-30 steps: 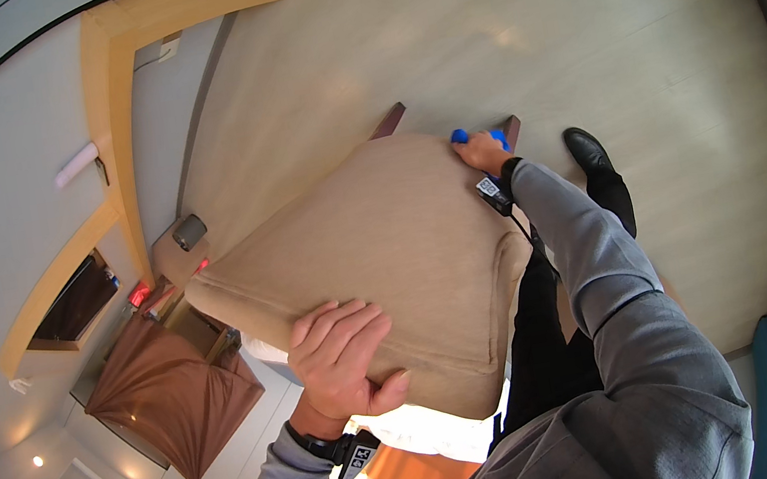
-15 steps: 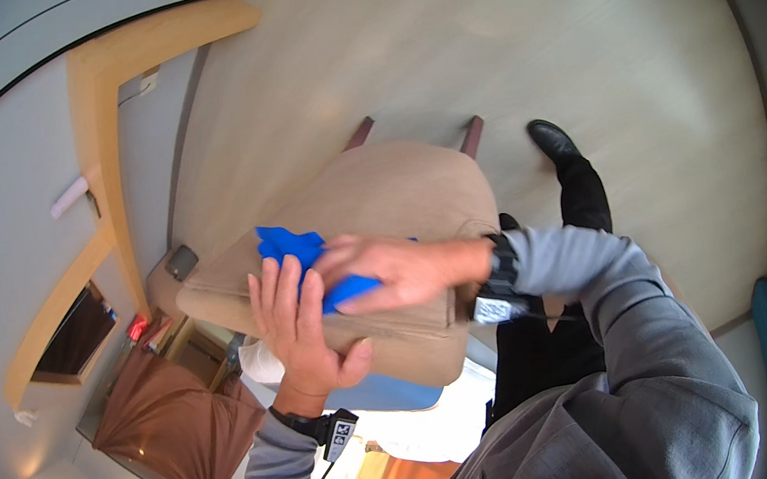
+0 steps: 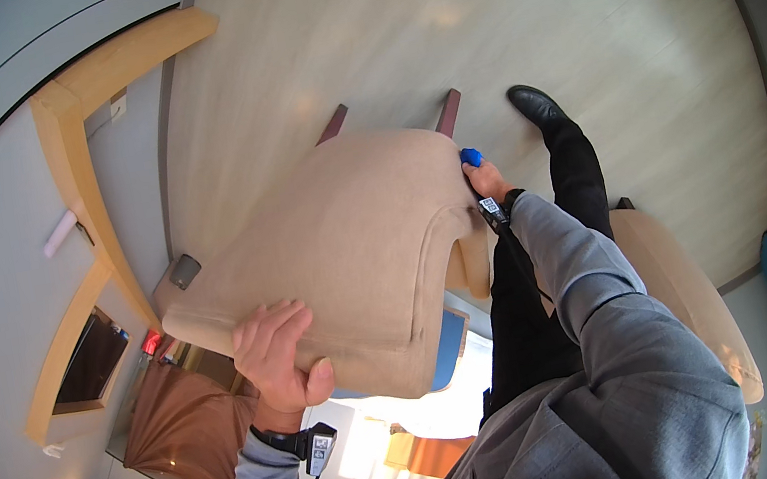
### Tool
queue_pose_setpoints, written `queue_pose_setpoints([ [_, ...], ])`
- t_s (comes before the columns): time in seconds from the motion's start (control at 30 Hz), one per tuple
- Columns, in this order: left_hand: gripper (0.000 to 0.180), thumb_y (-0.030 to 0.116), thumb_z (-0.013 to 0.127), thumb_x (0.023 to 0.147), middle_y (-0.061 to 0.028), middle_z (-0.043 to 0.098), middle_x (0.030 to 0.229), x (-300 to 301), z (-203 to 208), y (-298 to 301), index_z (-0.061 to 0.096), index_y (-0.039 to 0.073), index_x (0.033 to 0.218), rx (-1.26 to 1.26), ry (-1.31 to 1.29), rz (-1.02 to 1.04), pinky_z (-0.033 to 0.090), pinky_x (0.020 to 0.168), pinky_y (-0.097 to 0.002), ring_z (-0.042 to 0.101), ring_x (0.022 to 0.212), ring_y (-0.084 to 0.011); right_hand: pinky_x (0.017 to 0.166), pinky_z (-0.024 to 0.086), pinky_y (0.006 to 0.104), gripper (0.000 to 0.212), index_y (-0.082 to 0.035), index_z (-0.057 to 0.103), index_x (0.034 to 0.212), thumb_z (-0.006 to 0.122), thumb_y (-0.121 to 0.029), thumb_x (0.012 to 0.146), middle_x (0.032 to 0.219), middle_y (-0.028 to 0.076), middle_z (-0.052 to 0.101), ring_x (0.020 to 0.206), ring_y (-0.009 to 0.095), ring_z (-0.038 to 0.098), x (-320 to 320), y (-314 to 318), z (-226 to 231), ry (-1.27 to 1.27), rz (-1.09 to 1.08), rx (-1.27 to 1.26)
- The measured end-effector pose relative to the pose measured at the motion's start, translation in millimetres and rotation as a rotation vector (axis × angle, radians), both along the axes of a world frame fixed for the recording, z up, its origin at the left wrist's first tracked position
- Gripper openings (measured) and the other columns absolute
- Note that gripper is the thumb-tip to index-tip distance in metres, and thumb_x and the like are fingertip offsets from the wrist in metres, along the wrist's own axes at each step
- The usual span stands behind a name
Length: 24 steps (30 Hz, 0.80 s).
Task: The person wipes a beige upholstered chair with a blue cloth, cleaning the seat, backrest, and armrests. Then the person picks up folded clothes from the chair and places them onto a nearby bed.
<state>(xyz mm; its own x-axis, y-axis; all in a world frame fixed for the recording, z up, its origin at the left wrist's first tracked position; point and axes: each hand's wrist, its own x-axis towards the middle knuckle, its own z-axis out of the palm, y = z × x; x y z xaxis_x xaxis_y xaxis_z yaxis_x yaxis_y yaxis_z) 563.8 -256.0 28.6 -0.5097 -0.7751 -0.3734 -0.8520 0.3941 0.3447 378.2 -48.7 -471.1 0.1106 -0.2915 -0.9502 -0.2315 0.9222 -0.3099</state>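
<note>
Here, resting left hand's (image 3: pixel 274 361) extended fingers on chair's (image 3: pixel 341 226) near edge; clutching blue cloth (image 3: pixel 471 157) in right hand (image 3: pixel 490 182) at far-right corner.

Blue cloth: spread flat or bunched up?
Bunched, by what shows: a small lump of the cloth pokes from the right hand; the rest is hidden.

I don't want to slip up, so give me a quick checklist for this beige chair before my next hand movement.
1. Left hand on the beige chair: ok, laid against its outer side.
2. Blue cloth held in the right hand: ok, a small part shows beyond the hand.
3. Cloth spread flat: not ok, the visible part is bunched.
4. Black shoe clear of the nearest dark chair leg: ok, floor shows between them.
5. All chair legs on the floor: cannot tell, only two show.
</note>
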Motion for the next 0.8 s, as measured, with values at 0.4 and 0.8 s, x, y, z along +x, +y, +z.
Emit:
queue_pose_setpoints([
  [0.4,0.036,0.034,0.065,0.084,-0.0123,0.075,0.100,4.0,-3.0,4.8,0.072,0.003,0.100,-0.122,0.087,-0.009,0.049,0.083,-0.0433,0.069,0.089,-0.0331,0.121,0.032,0.0460,0.042,-0.006,0.062,0.138,0.063,-0.023,0.099,0.139,0.016,0.059,0.136,0.034,0.051,-50.0,-75.4,361.7,-0.495,-0.026,-0.944],
  [0.8,0.038,0.037,0.066,0.083,-0.0139,0.073,0.092,12.9,-8.9,16.2,0.073,0.002,0.095,-0.268,0.193,-0.068,0.048,0.079,-0.0429,0.067,0.085,-0.0349,0.100,0.051,0.0435,0.035,-0.005,0.066,0.127,0.062,-0.029,0.102,0.119,0.022,0.069,0.111,0.036,0.066,20.8,-37.8,230.8,0.026,-0.521,-0.734],
])
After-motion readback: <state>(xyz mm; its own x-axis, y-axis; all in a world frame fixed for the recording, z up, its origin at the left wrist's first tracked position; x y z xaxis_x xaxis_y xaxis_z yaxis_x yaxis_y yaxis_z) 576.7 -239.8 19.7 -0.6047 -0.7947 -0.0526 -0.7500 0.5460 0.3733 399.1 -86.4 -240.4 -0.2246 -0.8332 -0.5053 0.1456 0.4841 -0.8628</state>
